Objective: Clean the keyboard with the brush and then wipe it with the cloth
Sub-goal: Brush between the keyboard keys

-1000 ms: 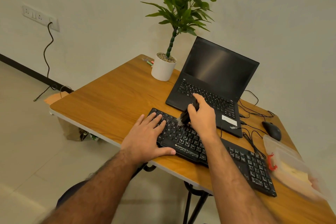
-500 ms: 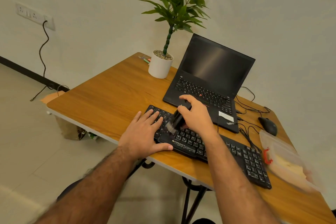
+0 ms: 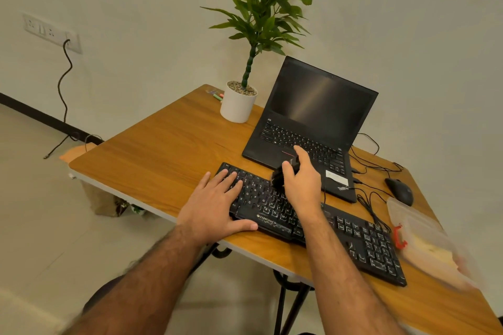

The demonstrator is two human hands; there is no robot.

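Keyboard: my black keyboard lies slantwise along the near edge of the wooden surface, white letters on the keys and a white brand name on its front lip.
Left hand: my left hand lies flat on the keyboard's left end, fingers straight over the keys, thumb along the front lip, holding nothing.
Right hand: my right hand is curled round the brush, index finger stretched out toward the laptop.
Brush: the brush is small and black; its dark bristles stick out to the left of my thumb, at the keyboard's back edge. Whether they touch the keys I cannot tell.
Laptop: a black laptop stands open just behind the keyboard, screen dark.
Cloth: not something I can pick out here.
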